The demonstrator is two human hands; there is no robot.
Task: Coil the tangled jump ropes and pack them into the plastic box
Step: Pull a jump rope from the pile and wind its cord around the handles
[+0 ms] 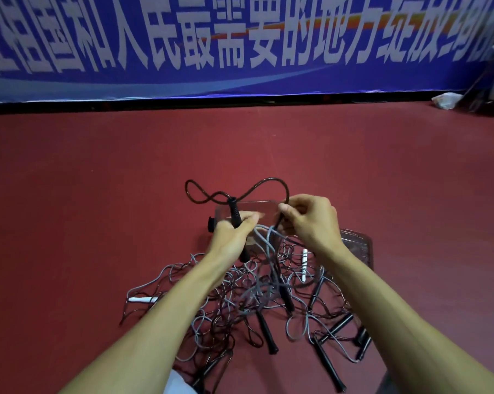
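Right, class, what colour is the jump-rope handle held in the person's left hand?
Black. The handle in the left hand shows best in the head view.

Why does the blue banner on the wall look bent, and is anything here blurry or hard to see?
Head view: the wide-angle lens bows the banner, and its lettering is soft. Head view: light on the red floor is even, without hard shadows. Head view: the clear plastic box barely stands out from the floor, while the black rope loop reads crisply.
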